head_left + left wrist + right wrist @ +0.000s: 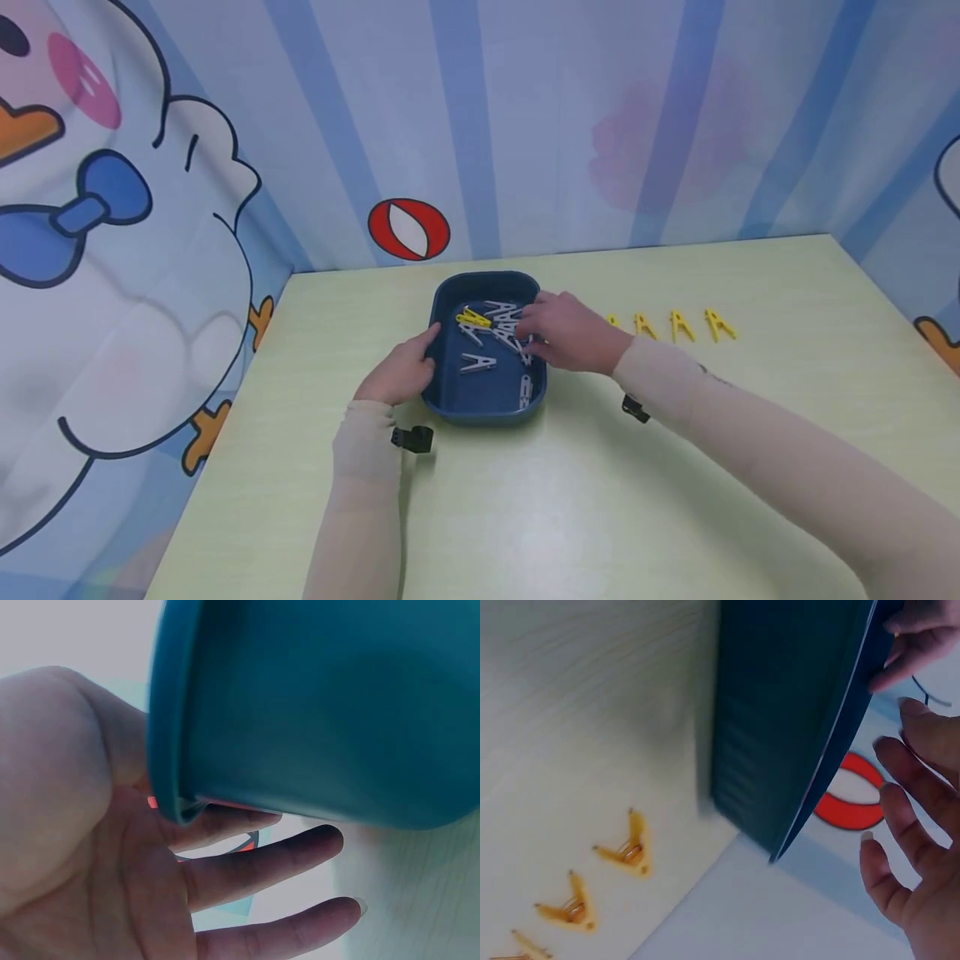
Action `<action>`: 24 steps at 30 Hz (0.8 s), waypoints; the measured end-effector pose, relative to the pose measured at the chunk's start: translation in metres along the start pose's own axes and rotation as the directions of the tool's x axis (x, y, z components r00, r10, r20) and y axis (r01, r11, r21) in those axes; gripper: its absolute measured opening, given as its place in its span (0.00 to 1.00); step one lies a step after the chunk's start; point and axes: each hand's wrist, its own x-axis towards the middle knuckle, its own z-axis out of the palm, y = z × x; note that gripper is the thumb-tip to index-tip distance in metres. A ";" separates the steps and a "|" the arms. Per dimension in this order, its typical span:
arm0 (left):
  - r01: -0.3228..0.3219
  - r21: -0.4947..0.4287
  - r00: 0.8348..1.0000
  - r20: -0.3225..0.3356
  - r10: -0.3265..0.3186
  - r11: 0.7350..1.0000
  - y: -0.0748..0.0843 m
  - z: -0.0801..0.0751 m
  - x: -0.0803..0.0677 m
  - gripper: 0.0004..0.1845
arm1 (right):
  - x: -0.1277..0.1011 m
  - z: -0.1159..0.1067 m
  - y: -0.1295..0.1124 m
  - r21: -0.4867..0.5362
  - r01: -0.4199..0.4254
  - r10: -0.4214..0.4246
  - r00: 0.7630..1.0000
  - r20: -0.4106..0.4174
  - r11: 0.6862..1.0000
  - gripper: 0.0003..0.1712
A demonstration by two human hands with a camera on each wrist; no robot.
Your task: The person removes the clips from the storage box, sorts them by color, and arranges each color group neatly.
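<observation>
A dark blue plastic tub [453, 396] stands on the table, holding several whitish clothespins [478, 363] and a yellow clothespin [474, 318] on top of them. My left hand [397, 373] grips the tub's left rim, thumb over the edge and fingers along the outer wall, as the left wrist view shows. Over the tub's right side hovers my right hand [572, 333], fingers loosely bent. In the right wrist view nothing is visible between those fingers. Right of the tub, several yellow clothespins [678, 326] form a row; my right hand partly covers its near end.
The pale table [525, 500] meets a printed cloth backdrop [525, 125] along its far edge. A red and white ball [408, 229] is printed on that cloth behind the tub. Both wrists wear small black cameras [414, 439].
</observation>
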 end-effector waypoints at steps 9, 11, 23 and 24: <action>0.001 -0.005 1.000 -0.005 -0.001 1.000 0.000 -0.001 0.000 0.31 | 0.027 0.011 -0.025 -0.049 0.062 -0.042 0.942 0.333 0.997 0.11; 0.004 -0.010 1.000 -0.004 -0.004 1.000 0.000 -0.001 0.000 0.31 | 0.030 0.013 -0.029 -0.041 0.020 -0.003 0.918 0.396 0.999 0.10; 0.002 -0.004 1.000 0.003 -0.002 1.000 0.000 -0.002 -0.001 0.31 | 0.037 0.028 -0.033 -0.095 -0.033 0.077 0.856 0.512 0.995 0.03; 0.001 -0.003 1.000 0.004 -0.001 1.000 0.000 -0.002 -0.001 0.31 | 0.038 0.029 -0.034 -0.105 -0.031 0.081 0.853 0.516 0.994 0.03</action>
